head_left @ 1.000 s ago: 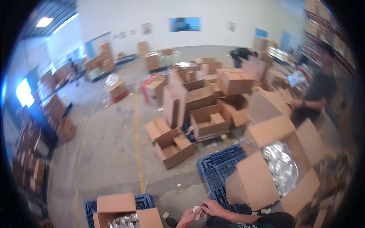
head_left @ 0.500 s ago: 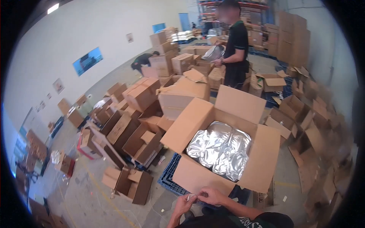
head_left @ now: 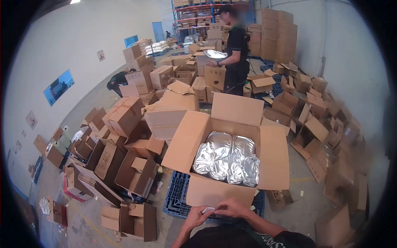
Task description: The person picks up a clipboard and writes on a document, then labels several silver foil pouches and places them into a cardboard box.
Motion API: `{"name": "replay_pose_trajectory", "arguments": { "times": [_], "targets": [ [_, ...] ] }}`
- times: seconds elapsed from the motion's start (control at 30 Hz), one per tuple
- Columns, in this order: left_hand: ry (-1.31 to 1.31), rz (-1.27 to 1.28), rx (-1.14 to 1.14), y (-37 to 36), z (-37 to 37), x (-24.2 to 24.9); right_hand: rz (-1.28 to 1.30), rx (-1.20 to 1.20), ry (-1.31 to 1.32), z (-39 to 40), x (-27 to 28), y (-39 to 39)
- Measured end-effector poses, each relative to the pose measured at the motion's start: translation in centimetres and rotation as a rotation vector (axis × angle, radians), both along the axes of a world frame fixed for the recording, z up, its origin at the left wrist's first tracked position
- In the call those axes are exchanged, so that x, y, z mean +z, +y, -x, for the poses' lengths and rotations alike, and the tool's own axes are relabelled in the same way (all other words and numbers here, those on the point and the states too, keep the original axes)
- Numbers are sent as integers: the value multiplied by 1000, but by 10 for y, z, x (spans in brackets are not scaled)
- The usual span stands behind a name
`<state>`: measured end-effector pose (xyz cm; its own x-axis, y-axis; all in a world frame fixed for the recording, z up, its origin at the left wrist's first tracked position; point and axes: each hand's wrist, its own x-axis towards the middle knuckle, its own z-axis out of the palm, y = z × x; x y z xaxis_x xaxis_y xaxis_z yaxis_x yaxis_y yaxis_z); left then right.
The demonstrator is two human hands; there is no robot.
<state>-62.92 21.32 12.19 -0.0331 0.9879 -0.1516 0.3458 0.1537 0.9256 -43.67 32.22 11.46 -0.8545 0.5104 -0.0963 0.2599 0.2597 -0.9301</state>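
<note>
My left hand [head_left: 197, 216] is closed on a small white object [head_left: 208, 210], which may be a folded label or paper; its kind is too small to make out. My right hand [head_left: 230, 208] meets it from the other side, fingertips pinched at its edge. Both hands are just in front of the near flap of a large open cardboard box [head_left: 221, 191]. Several shiny silver foil bags [head_left: 225, 159] lie packed inside that box, all four flaps folded outward. A blue plastic pallet [head_left: 173, 199] carries the box.
A co-worker [head_left: 236, 53] stands beyond the box, holding a silver foil bag [head_left: 216, 54]. Another person [head_left: 118, 80] bends by stacked cartons at the back left. Open cartons [head_left: 136, 173] crowd the left; more boxes [head_left: 312, 134] are heaped along the right wall.
My view has turned right, so the scene sits further left in the frame. My hands stay together at the white object. The co-worker's foil bag is now lower and flatter.
</note>
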Motion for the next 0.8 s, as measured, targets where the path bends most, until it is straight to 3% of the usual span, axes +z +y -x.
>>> {"name": "replay_pose_trajectory", "arguments": {
  "times": [0.07,0.23,0.5,0.57,0.8],
  "targets": [
    [-42,15,-93,-6,14,-3,-55,1,-32,7,-2,-10],
    [-306,214,-347,-18,47,-10,145,88,23,20,-7,-39],
    [-155,143,-324,-32,39,-14,37,-60,-47,24,2,-65],
    [-49,32,-308,-33,36,-4,-116,-138,-3,27,-1,-69],
    [233,-126,-233,-33,42,20,-306,-190,191,49,-14,-67]
  ]
}}
